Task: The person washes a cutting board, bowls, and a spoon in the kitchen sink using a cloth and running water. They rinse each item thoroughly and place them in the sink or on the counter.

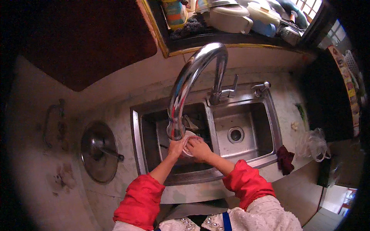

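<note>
A white bowl (189,134) is held over the left basin of a double stainless steel sink (212,127). My left hand (177,147) grips the bowl's left side, just under the spout of the tall chrome faucet (177,131). My right hand (198,148) is at the bowl's right side, its fingers inside against a reddish cloth or scrubber, partly hidden by the fingers. Behind the bowl, in the left basin, lies a utensil with a pale handle (190,121), beside what looks like a pan.
The right basin (237,144) has a round drain. A dark red cloth (285,160) hangs over the counter's edge, near a clear plastic bag (315,144). On the left sits a round metal lid (99,151). Pots and containers (229,18) crowd the window ledge above.
</note>
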Tool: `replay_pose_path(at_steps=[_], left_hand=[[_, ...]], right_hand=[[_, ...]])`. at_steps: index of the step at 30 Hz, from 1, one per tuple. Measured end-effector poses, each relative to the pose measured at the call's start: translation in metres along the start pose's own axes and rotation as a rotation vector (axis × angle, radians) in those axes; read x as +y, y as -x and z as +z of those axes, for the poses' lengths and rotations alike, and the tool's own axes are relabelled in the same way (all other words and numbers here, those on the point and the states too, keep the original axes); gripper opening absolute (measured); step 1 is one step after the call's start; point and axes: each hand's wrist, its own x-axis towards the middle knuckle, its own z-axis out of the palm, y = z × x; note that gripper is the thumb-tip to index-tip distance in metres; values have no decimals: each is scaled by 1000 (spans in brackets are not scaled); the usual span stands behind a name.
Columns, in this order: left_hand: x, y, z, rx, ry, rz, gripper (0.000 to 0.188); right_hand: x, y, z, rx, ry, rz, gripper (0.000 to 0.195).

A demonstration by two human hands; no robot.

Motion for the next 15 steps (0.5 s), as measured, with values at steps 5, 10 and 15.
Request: replay_pose_path(at_steps=[5, 10, 15], left_hand=[[-39, -13, 5, 254, -166, 313, 37], [-3, 17, -13, 217, -147, 147, 37], [-18, 1, -18, -28, -221, 107, 40]], right_hand=[[5, 4, 8, 66, -732, -61, 45], [2, 24, -18, 236, -1199, 312, 44], [-17, 0, -39, 603, -1018, 111, 36]])
